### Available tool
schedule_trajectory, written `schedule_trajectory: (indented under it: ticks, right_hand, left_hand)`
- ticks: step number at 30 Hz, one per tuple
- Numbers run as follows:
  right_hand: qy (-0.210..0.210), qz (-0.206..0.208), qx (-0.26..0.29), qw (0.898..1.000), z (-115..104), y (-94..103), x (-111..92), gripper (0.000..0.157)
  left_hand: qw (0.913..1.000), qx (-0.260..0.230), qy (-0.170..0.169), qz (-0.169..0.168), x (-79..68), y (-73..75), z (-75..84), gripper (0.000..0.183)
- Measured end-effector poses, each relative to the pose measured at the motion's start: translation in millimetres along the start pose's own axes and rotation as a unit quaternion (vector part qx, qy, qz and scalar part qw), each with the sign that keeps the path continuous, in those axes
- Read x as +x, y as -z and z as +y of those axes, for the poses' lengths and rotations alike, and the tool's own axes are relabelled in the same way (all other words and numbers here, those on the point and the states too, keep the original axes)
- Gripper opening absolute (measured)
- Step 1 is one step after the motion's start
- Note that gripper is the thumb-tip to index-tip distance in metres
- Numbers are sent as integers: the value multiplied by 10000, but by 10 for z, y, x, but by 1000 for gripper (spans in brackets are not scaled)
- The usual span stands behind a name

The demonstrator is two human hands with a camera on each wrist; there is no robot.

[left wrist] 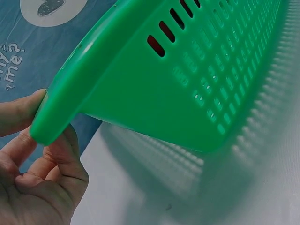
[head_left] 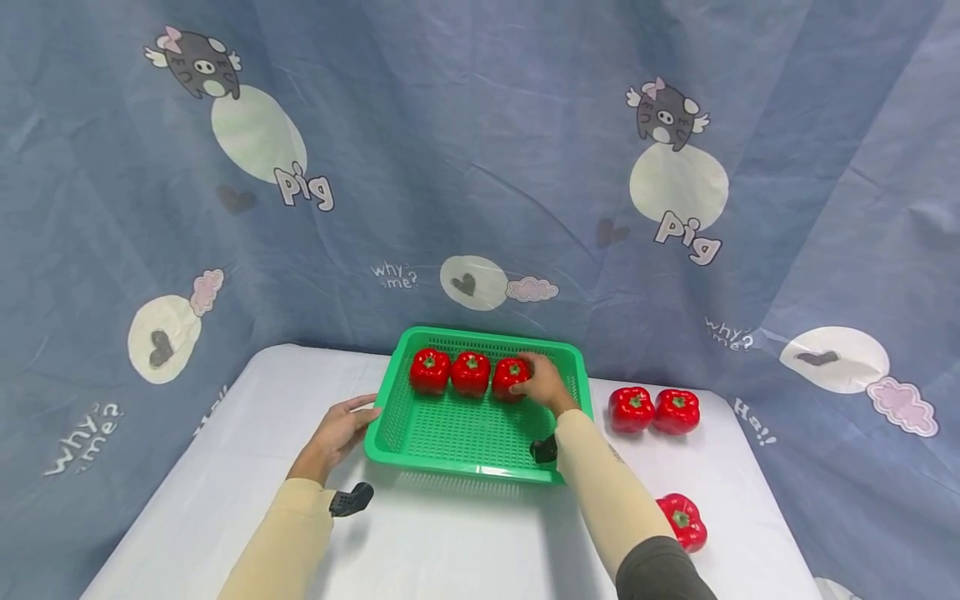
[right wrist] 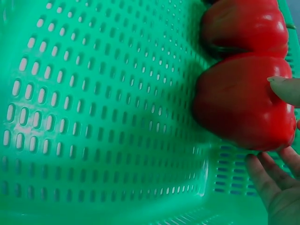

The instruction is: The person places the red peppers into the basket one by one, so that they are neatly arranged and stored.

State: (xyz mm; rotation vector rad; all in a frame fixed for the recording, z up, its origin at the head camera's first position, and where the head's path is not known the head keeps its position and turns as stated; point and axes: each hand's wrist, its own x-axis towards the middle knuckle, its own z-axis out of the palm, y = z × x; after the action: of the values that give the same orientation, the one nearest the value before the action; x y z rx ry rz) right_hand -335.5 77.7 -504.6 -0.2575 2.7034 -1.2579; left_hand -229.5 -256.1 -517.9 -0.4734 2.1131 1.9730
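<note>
Counter (head_left: pixel 465 542) runs beneath, its near edge cut off. Basket (head_left: pixel 450 465) stands beside left hand (head_left: pixel 337 431) and under right hand (head_left: pixel 547 385). Right sleeve (head_left: pixel 603 475) partly hides one pepper (head_left: pixel 686 525); two peppers (head_left: pixel 631 410) (head_left: pixel 677 412) stand right of that hand. Left fingers (left wrist: pixel 18 113) pinch the rim (left wrist: pixel 54 124); right fingers (right wrist: pixel 264 180) clamp the rightmost pepper (head_left: pixel 506 383) of three inside.

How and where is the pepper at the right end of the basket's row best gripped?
Probably round its plump front and back sides, coming from above and the right. The end pepper sits stem up, the middle pepper crowds its left side, and the basket leaves room on its right.
</note>
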Motion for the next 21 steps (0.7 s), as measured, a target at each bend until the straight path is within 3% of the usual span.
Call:
schedule_trajectory:
  ticks: [12,18,21]
  right_hand:
    - [13,-73,211,9998,-67,75,-110,68]
    - [-412,141,1106,9929,-93,121,-203,73]
    - [-432,165,1354,9897,-114,152,-248,75]
  left_hand:
    - [10000,-53,5,-84,-14,-6,12,51]
    - [9999,-70,-1,-90,-23,-8,28,51]
    - [9999,-65,20,-74,-22,-12,38,51]
